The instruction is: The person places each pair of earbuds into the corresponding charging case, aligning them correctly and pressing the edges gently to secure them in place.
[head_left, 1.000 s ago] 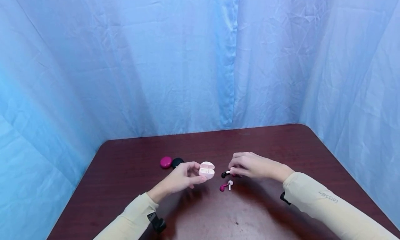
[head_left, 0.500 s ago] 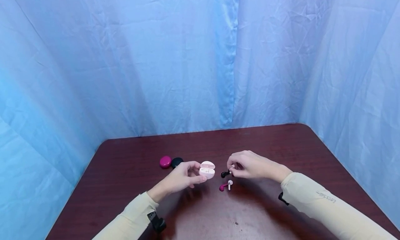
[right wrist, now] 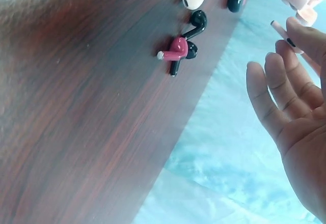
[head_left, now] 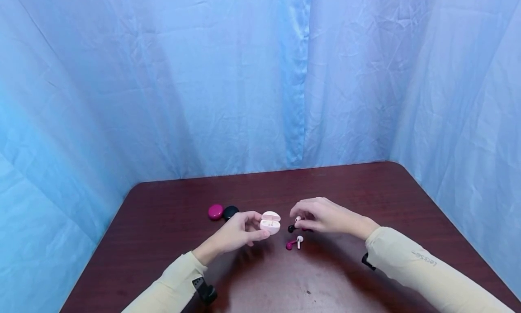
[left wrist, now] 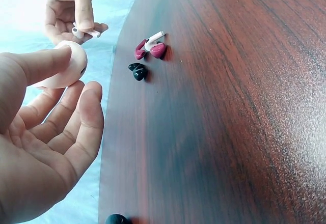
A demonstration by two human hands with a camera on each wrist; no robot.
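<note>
White earbud (head_left: 298, 219) is off the bench (head_left: 309, 281), pinched between thumb and fingertips of the right hand (head_left: 319, 215); other fingers loose. My guess at the main risk: it's small, glossy and held only at the tips, so a slight twist could drop it into the loose buds.

Left hand (head_left: 236, 234) pinches the pale pink case (head_left: 270, 227) by thumb and fingers at one side, raised, lid (head_left: 270, 216) up. One-sided grip means a push on the far side could tip it; a knock could swing the lid shut.

Containers: can't make out any bud in the pale case, wells too small to be sure. Magenta case (head_left: 215, 212) and black case (head_left: 230, 212) sit side by side, closed, contents unknown.

Loose near the right hand: magenta bud (right wrist: 178, 48) against black buds (right wrist: 197, 23); second white bud (head_left: 300, 240) just beside another magenta one (head_left: 289, 245). Low fingers could scatter these.
</note>
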